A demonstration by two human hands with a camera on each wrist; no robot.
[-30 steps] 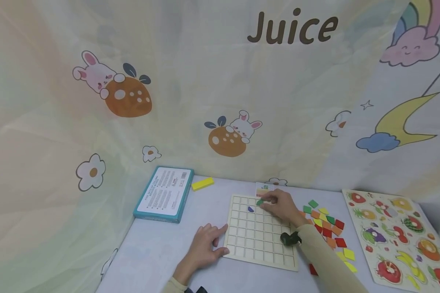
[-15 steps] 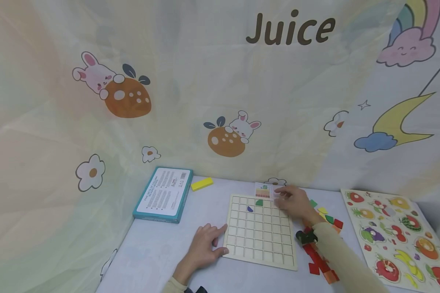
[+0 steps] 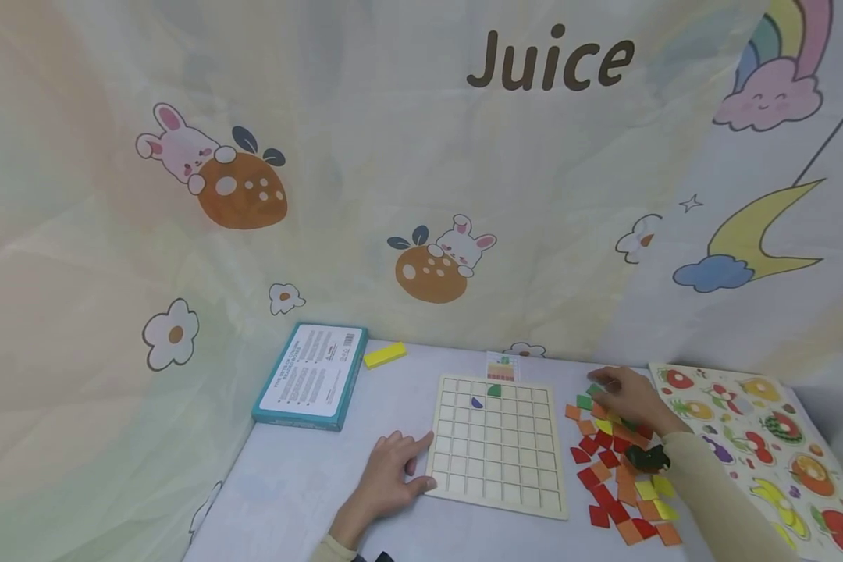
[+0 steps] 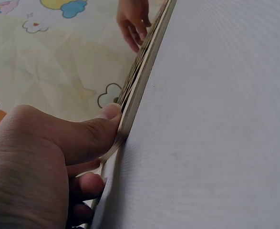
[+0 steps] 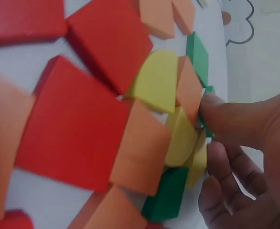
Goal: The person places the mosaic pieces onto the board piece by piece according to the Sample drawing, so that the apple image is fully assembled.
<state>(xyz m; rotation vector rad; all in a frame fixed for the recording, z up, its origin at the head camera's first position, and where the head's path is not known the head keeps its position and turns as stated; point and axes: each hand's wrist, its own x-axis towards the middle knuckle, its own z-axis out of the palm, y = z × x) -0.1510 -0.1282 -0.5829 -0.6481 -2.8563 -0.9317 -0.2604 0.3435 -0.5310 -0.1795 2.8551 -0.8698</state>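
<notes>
A pale wooden grid board [image 3: 495, 437] lies on the table. On it are a green quarter-round tile [image 3: 494, 390] in the top row and a purple half-round tile [image 3: 477, 403] just below. My left hand [image 3: 388, 476] rests at the board's left side, thumb at the near corner and straight index finger farther up. In the left wrist view its thumb [image 4: 94, 133] presses the board's edge. At the far end of the loose coloured tiles, my right hand [image 3: 632, 400] pinches a green tile [image 5: 209, 88], its thumb covering part of it; the index fingertip is hidden in the right wrist view.
Red, orange, yellow and green tiles [image 3: 604, 493] spread between the board and a fruit-picture board [image 3: 738, 460] at right. A small printed card [image 3: 502, 367] lies behind the grid. A teal-edged box [image 3: 311, 376] and a yellow bar [image 3: 385, 355] are at back left.
My right hand has let go of the green quarter-round tile on the grid and moved right to the loose tiles, uncovering the card. My left hand has stayed at the board's edge.
</notes>
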